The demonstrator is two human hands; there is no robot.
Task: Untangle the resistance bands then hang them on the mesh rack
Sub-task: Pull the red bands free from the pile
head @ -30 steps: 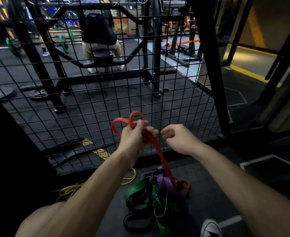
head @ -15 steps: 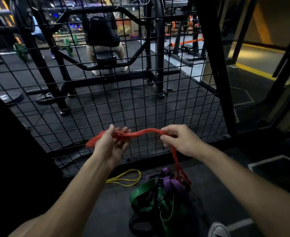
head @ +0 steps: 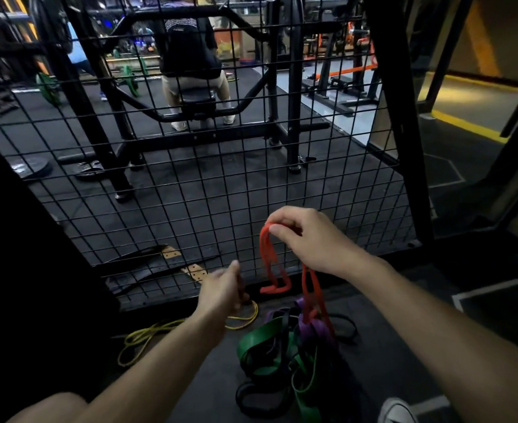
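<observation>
My right hand (head: 306, 239) pinches the top of a red resistance band (head: 268, 264) in front of the black mesh rack (head: 190, 193). One red loop dangles free; another strand runs down into the tangled pile of green, purple and black bands (head: 285, 352) on the floor. My left hand (head: 222, 290) is lower and to the left, near the rack's bottom edge, fingers loosely curled and holding nothing. A thin yellow band (head: 147, 337) lies on the floor under my left forearm.
Behind the mesh stand a black gym machine frame (head: 292, 117) and a seated person (head: 195, 71). Weight plates (head: 31, 167) lie on the floor at the left. A thick black post (head: 395, 117) bounds the rack on the right. My shoe (head: 396, 410) is at the bottom.
My left hand has let go of the red band and dropped down to the left. My right hand now holds the band alone, with its loop hanging down.
</observation>
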